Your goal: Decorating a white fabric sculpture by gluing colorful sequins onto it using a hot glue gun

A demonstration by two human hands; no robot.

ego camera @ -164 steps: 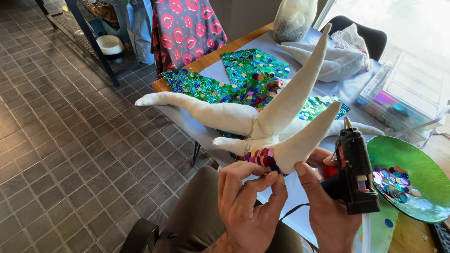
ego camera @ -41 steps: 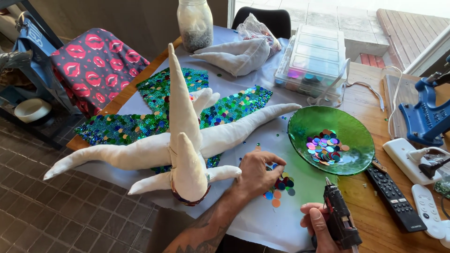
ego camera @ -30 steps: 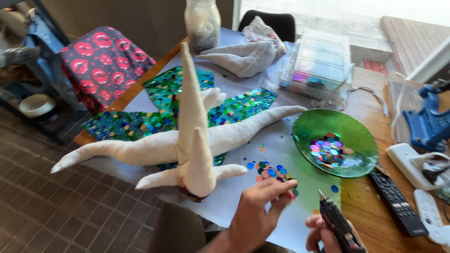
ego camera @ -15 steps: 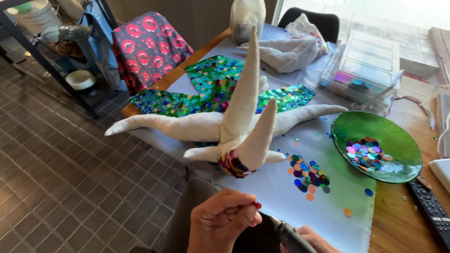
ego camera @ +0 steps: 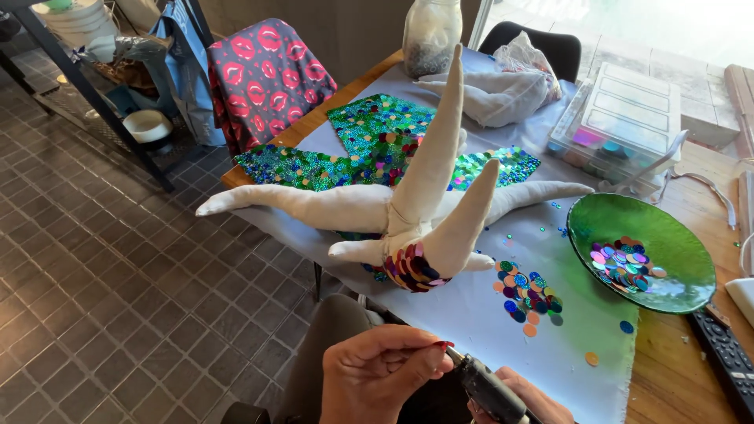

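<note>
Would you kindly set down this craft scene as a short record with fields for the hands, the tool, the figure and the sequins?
left hand: pinches a small red sequin at the glue gun's tip
right hand: holds the black glue gun, mostly out of frame
figure: cream stuffed fabric figure on pale cloth, sequins at its base
loose sequins: small heap on the cloth
green glass dish: holds more sequins
behind: sequined green fabric, clear compartment box

1 stuffed cloth star [ego camera: 408,212], 1 green dish [ego camera: 675,271], 1 glue gun [ego camera: 491,389], 1 jar [ego camera: 430,35], 2 hands [ego camera: 385,377].
</note>
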